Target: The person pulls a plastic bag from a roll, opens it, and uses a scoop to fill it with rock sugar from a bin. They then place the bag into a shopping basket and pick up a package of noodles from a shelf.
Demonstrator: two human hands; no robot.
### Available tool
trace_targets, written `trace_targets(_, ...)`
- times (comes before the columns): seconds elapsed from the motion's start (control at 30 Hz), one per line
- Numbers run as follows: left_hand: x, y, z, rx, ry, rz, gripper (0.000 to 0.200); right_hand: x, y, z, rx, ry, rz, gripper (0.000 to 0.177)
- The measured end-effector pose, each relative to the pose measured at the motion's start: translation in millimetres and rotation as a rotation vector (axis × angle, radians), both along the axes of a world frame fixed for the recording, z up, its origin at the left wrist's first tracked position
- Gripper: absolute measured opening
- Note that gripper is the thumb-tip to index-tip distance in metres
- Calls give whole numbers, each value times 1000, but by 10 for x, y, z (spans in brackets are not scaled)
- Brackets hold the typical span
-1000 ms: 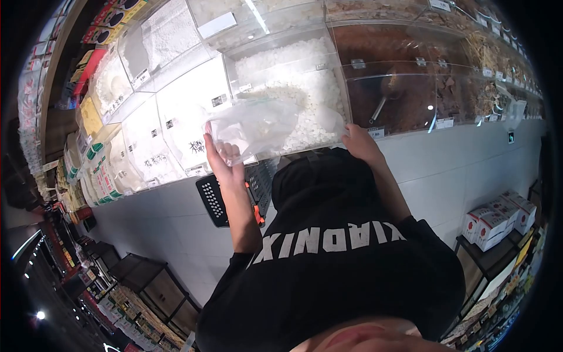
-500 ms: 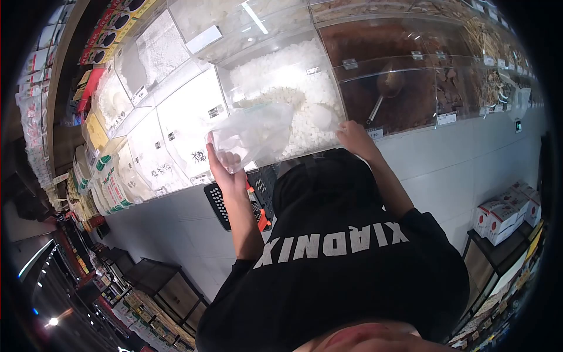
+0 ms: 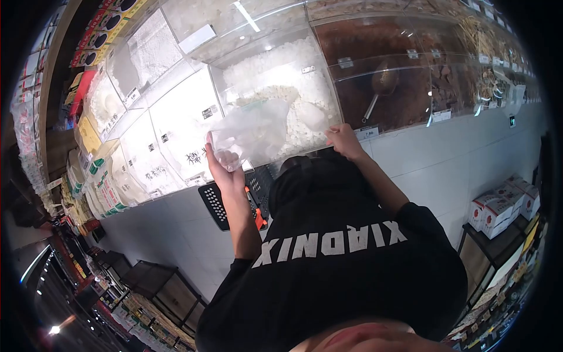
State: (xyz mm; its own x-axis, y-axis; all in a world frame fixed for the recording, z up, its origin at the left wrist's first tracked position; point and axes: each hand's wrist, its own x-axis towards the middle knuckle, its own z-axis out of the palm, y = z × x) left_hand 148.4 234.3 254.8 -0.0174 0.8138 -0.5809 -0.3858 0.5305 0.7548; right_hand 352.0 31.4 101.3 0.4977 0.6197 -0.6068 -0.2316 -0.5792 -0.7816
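My left hand (image 3: 226,167) holds a clear plastic bag (image 3: 258,126), with some fingers behind the film. The bag spreads over the front left of a clear bin (image 3: 272,53) of white lumpy pieces (image 3: 293,138). A pale, rounded, scoop-like thing (image 3: 315,117) lies on the pieces. My right hand (image 3: 345,142) is closed at the bin's front right corner, near that rounded thing. What its fingers pinch is too small to tell.
To the right, a bin (image 3: 404,97) of brown goods holds a scoop (image 3: 385,81). White-filled bins (image 3: 190,111) stand left. A black basket (image 3: 214,205) with orange parts is below my left hand. Boxes (image 3: 498,208) sit on a rack at the right.
The bins have shifted slightly left in view. My right hand has moved a little left and down along the bin's front edge. My left hand still holds the bag.
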Motion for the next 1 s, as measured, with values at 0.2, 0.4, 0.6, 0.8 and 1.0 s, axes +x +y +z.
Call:
trace_targets(0.2, -139, 4, -130, 31, -54, -111, 42, -125, 227, -425, 95, -152, 29, 46)
trace_targets(0.4, 39, -96, 42, 64, 39, -206, 47, 86, 1221, -369, 30, -238, 75, 38)
trace_targets(0.6, 23, -235, 34, 60, -44, -237, 47, -3, 1238, -714, 83, -326, 138, 35)
trace_targets(0.8, -87, -356, 144, 19, -1, -214, 46, -93, 1321, -1165, 68, -404, 212, 37)
trace_targets(1.0, -381, -240, 5, 37, -45, -335, 46, -113, 1163, -1410, 88, -536, 167, 43)
